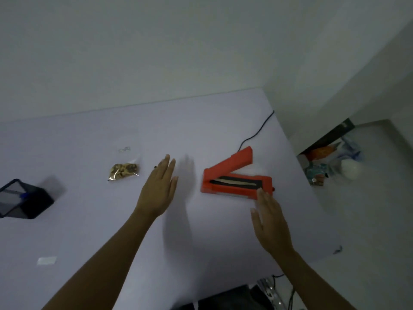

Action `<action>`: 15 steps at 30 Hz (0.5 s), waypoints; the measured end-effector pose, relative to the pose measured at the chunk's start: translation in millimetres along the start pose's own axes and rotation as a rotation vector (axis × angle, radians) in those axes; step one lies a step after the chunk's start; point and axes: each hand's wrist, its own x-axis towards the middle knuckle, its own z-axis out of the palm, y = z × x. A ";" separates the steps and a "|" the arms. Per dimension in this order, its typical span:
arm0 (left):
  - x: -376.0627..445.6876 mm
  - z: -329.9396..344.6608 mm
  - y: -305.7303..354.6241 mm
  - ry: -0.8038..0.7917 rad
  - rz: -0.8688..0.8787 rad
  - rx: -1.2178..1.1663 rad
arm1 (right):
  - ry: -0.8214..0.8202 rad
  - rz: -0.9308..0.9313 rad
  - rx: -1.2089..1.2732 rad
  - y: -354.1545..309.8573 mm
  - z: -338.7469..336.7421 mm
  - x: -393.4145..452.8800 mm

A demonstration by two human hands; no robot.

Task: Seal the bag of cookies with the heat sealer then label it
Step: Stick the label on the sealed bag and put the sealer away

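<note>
A clear bag of cookies [125,167] lies flat on the white table [89,220], its brown cookies bunched at the near end. The orange heat sealer [234,179] rests to the right with its lid raised, and a black cord runs back from it. My left hand [159,186] hovers between bag and sealer, fingers straight, holding nothing. My right hand [269,220] is flat and empty, with its fingertips at the sealer's near right corner. A small white label [46,260] lies near the front left.
A black mesh pen holder [24,199] with a blue pen stands at the left edge. The sealer's cord [257,133] trails to the back right. Off the table's right side, clutter sits on the floor [330,162]. A wall rises behind the table.
</note>
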 end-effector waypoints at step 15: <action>-10.2 77.5 96.3 -0.014 -0.068 -0.109 | -0.287 -0.146 -0.227 90.4 -15.4 35.6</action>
